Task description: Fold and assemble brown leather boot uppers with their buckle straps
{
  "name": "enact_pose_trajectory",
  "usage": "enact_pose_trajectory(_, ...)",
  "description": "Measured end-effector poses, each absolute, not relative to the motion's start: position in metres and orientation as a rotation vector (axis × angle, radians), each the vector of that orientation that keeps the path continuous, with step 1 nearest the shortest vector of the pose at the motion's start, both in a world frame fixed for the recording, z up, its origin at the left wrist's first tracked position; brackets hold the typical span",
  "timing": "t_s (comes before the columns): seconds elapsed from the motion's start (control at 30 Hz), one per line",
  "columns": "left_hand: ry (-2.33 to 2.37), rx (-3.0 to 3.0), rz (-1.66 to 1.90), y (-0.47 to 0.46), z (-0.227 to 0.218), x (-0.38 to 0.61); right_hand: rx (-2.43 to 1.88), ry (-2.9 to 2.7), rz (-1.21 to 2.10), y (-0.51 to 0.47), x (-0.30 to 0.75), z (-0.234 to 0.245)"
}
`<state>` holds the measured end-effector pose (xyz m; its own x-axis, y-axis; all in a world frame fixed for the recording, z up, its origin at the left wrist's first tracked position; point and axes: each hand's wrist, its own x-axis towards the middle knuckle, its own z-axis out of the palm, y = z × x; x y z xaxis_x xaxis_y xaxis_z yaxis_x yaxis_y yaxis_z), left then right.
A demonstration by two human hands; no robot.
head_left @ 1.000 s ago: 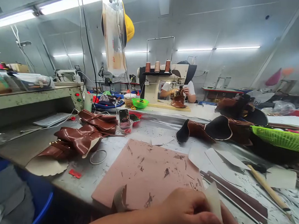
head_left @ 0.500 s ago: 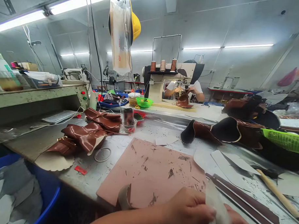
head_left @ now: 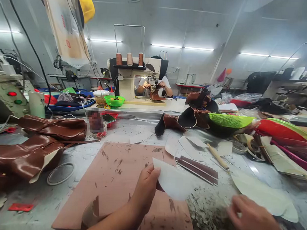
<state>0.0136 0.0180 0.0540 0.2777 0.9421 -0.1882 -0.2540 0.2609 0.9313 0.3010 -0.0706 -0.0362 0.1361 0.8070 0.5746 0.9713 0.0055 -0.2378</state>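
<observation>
My left hand (head_left: pixel 146 185) is closed on the near-left edge of a white sheet piece (head_left: pixel 175 179), thumb on top. The piece is held over the right part of a pink cutting board (head_left: pixel 131 161), and a bit of dark brown shows under it by my fingers. My right hand (head_left: pixel 253 217) is blurred by motion, its fingers curled, above the worktable to the right of the board. Whether it holds anything cannot be made out. Beyond it lie pale sheet pieces (head_left: pixel 264 194). Dark brown strips with white edges (head_left: pixel 198 170) rest just behind the held piece.
Brown leather pieces (head_left: pixel 49 148) and a ring (head_left: pixel 60 174) lie at left. A wooden-handled tool (head_left: pixel 217 156), brown boot parts (head_left: pixel 170 125) and a green basket (head_left: pixel 231 120) are on the right. Across the table, a person works at a sewing machine (head_left: pixel 131 80).
The view has swung to the right. My hands, close together at the white piece before, are now apart: the left keeps the piece over the board, the right has moved away to the right.
</observation>
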Motion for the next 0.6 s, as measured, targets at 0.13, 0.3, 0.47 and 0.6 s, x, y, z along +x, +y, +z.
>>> enact_pose_trajectory(0.13,0.931,0.958,0.960,0.017,0.051,0.018,-1.894,-1.732,-0.240,-0.057,0.274,-0.033)
enact_pose_trajectory(0.3,0.966,0.962,0.854,0.020,0.050,0.022,-1.317,-1.752,0.032,-0.039,0.209,-0.008)
enact_pose_trajectory(0.47,0.923,1.692,0.745,0.022,0.091,-0.023,-1.391,-1.081,1.015,-0.012,0.159,-0.003)
enact_pose_trajectory(0.6,0.674,2.099,0.472,0.013,0.128,-0.089,-1.521,-1.200,0.990,0.003,0.151,-0.019)
